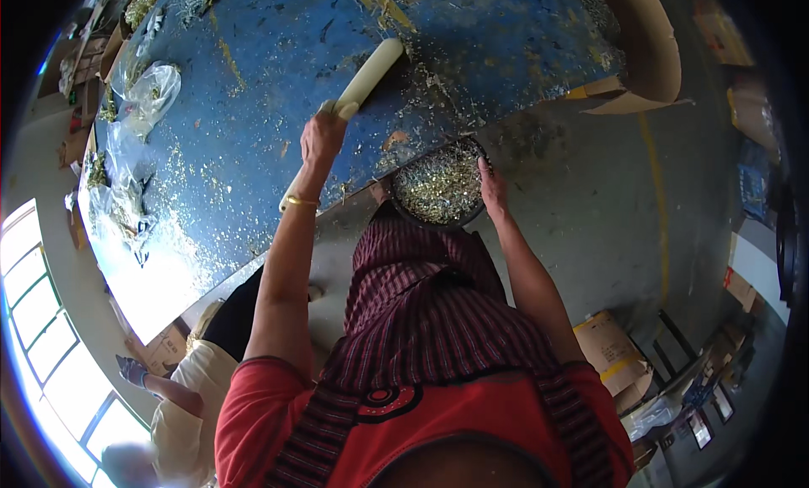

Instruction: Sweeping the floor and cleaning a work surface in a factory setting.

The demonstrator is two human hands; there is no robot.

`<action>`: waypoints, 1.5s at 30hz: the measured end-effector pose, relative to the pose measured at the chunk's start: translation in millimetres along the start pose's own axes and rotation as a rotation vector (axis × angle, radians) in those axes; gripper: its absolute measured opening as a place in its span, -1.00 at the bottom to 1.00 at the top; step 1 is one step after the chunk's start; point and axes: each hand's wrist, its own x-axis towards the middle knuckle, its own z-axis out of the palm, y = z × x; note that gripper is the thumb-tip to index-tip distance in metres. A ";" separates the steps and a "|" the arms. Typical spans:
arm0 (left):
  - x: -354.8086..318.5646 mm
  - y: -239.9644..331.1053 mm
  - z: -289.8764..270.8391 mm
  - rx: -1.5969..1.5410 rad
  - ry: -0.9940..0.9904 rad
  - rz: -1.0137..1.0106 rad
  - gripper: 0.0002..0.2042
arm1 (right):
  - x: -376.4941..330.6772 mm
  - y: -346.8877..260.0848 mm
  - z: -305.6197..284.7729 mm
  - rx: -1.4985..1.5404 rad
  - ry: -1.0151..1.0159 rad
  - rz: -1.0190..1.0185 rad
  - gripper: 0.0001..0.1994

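Note:
My left hand [324, 137] is closed around a long pale bar [371, 72] with a rounded end, which looks like a tube or a thick strip. Its far end rests on or just above the blue tabletop [278, 75]; part of it is hidden behind my hand and wrist. At the table's near edge, my right hand [495, 190] grips the rim of a round dark basin [415, 222], thumb over the edge and fingers out of sight underneath. Small shiny gold and silver bits [438, 183] fill the basin. Similar bits lie scattered over the tabletop.
Clear plastic bags [152, 100] lie along the table's left side. A bent cardboard sheet [653, 45] stands at the far right corner. Another person [190, 378] is at the lower left, wearing a glove. Cardboard boxes [611, 353] sit on the floor behind me to the right.

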 end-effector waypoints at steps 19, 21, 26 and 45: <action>-210.1 -45.6 -31.5 -0.033 -0.116 -0.563 -0.72 | -14.1 2.7 36.5 -0.293 -0.159 -0.136 -0.46; -220.2 -21.0 -4.4 -0.087 -0.171 -0.491 -0.62 | -24.1 -24.6 54.2 -0.376 -0.150 -0.302 -0.48; -193.1 -2.3 -19.2 -0.167 -0.149 -0.272 -0.61 | 1.4 20.4 66.3 -0.218 -0.174 -0.214 -0.46; -192.0 -47.3 -55.1 -0.962 -0.237 -0.385 -0.54 | -5.5 16.0 14.1 -0.194 -0.240 -0.071 -0.41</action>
